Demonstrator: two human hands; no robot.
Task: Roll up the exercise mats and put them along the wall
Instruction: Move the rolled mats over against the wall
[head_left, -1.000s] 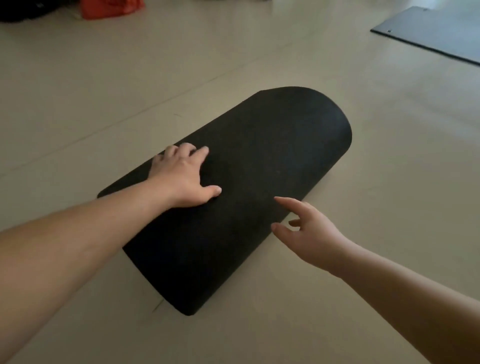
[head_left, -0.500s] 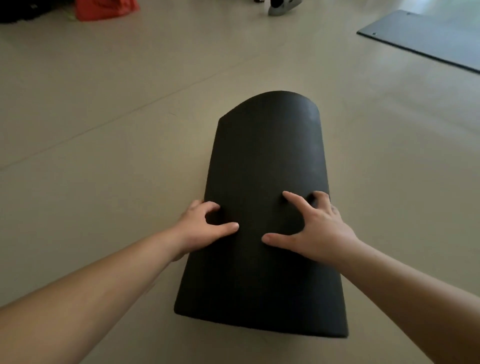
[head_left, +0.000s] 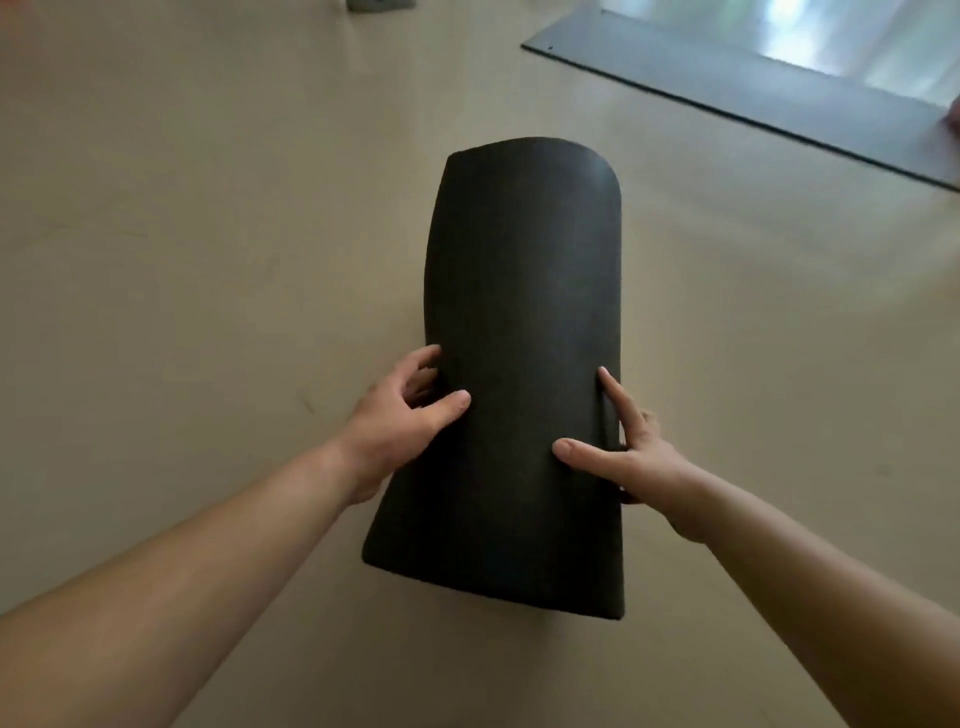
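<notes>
A black rolled-up exercise mat (head_left: 524, 291) lies on the beige floor, its long axis pointing away from me. My left hand (head_left: 400, 415) clasps its left side, thumb on top and fingers curled around the edge. My right hand (head_left: 628, 447) clasps the right side, thumb on top and fingers along the edge. A second mat (head_left: 753, 88), grey and flat, lies unrolled on the floor at the upper right.
Beige floor (head_left: 208, 234) spreads on all sides of the roll. A grey object (head_left: 379, 4) sits at the top edge, mostly cut off. Bright light reflects off the floor behind the flat grey mat.
The roll turned from diagonal to pointing straight away from me. Both hands slid from its top to its two sides. The view shifted, bringing the grey mat closer.
</notes>
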